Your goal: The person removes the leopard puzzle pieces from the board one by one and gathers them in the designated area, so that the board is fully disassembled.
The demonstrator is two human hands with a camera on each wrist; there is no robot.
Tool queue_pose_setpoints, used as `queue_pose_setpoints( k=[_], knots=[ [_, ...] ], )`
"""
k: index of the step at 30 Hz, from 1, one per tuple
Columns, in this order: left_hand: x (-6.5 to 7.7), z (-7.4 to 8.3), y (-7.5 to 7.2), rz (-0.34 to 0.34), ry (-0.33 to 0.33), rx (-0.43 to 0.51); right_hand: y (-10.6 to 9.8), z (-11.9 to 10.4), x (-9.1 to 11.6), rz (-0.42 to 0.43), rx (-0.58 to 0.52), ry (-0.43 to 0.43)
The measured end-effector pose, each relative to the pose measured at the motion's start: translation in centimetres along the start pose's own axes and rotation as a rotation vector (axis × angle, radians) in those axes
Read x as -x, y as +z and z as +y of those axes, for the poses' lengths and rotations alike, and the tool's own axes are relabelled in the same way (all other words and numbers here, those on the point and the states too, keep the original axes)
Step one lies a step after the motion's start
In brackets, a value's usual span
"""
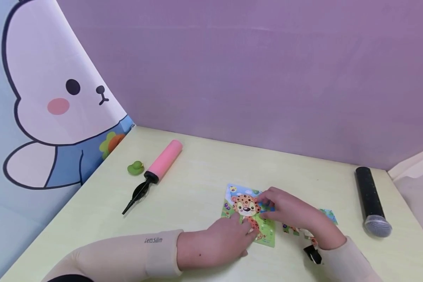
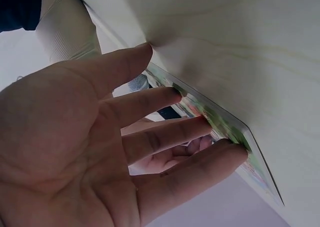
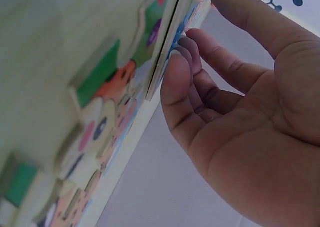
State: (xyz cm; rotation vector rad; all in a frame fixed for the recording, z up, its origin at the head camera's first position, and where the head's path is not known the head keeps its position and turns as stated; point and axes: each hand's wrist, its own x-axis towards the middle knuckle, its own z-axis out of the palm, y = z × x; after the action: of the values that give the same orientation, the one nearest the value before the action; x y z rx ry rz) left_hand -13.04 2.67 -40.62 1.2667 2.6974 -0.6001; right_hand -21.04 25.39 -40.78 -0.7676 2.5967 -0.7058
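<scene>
a flat square cardboard leopard jigsaw board (image 1: 248, 213) lies on the pale yellow desk (image 1: 197, 184). it is steadied by the left hand (image 1: 215, 244), fingers spread flat, while its right edge is pinched by the right hand (image 1: 289, 211). loose pieces (image 1: 296, 229) lie beside it.

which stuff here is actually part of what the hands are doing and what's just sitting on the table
In use:
- leopard puzzle board, under both hands
- left hand, straight fingers pressing on the board
- right hand at the board's right edge
- loose puzzle pieces beside the right hand

Lying about:
- pink hand pump
- green toy duck
- black microphone
</scene>
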Motion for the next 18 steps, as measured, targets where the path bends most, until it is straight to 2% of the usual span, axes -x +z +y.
queue_pose_setpoints(
  k=[8, 18],
  knots=[
    [0.03, -0.11, -0.07, 0.004, 0.007, 0.0, 0.02, -0.35, -0.37, -0.014, 0.039, 0.057],
    [0.01, -0.1, 0.14, 0.026, 0.013, -0.032, -0.01, -0.63, -0.48, -0.016, 0.001, 0.08]
  ],
)
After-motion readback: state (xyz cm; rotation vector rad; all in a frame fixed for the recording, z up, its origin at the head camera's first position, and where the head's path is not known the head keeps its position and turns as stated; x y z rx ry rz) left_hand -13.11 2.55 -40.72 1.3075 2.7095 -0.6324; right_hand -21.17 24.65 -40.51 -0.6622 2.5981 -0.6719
